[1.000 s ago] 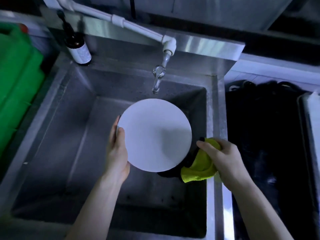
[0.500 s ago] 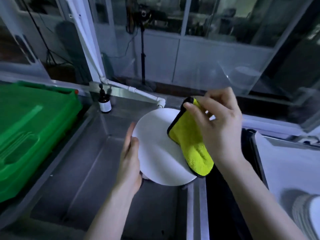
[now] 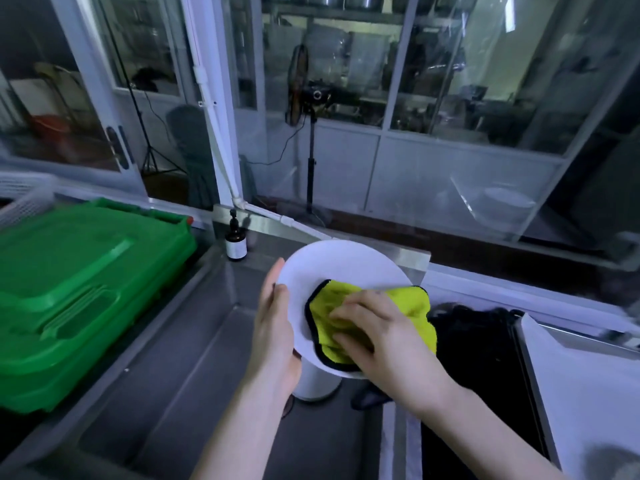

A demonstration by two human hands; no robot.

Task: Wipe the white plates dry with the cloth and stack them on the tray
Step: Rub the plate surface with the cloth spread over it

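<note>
While a white plate is held tilted above a steel sink, it is gripped at its left rim by the left hand, with the thumb laid on the face and the fingers hidden behind. A yellow cloth with a dark edge is pressed against the lower right of the plate's face by the right hand. Its fingers are spread across the cloth and only slightly bent, and its thumb is hidden. A white tray is seen at the far right, well apart from the plate, with a dark basin between them. A green crate is seen left of the sink, and a brown bottle is stood at the sink's back corner.
</note>
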